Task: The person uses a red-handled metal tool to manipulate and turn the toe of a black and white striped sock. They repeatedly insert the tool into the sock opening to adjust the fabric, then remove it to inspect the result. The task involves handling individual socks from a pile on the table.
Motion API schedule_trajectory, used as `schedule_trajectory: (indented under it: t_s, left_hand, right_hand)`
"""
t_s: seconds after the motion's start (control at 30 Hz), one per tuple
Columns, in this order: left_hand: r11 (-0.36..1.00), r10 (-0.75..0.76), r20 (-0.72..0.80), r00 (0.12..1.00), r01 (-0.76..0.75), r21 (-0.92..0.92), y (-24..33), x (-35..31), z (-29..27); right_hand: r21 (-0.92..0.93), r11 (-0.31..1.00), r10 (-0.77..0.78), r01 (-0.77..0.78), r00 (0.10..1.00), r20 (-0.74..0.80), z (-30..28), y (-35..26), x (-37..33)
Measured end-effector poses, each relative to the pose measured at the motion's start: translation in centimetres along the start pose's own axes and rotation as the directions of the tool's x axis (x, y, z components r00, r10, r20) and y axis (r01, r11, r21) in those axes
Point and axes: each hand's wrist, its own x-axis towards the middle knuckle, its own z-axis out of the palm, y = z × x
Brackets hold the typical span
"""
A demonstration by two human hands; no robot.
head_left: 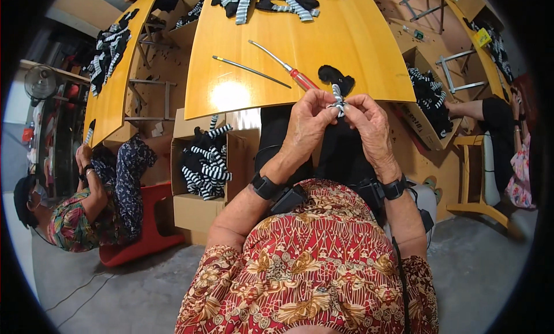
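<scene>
My left hand (310, 123) and my right hand (369, 123) meet at the near edge of a yellow wooden table (323, 40). Both pinch the striped black-and-white end of a small sock (338, 87) whose black part lies on the table edge. A red-handled screwdriver (287, 67) lies just beyond my left hand, and a thin metal rod (251, 71) rests to its left. Black bands sit on both my wrists.
A pile of striped socks (271, 2) lies at the table's far end. An open cardboard box (202, 161) of striped socks stands at my left, another box (428, 97) at my right. A person (86, 201) sits at left on a red stool; another person (490, 112) is at right.
</scene>
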Motion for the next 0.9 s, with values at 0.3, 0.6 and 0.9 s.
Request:
schedule_trajectory:
  t_s: [0.3,0.6,0.9]
  left_hand:
    - [0.71,0.278,0.026,0.96,-0.224,0.667,-0.8,-0.9,0.3]
    - [0.839,0.174,-0.013,0.985,-0.141,0.526,-1.5,-0.3,-1.5]
    - [0.898,0.116,0.019,0.993,-0.113,0.424,-2.3,-0.1,-1.7]
  right_hand:
    - [-0.293,0.929,-0.217,0.226,0.974,0.064,-0.2,0.4,-0.4]
    - [-0.469,0.85,-0.226,0.242,0.97,0.091,1.5,-0.6,-1.3]
    - [-0.8,0.485,-0.466,0.353,0.879,0.105,1.6,-0.2,-0.6]
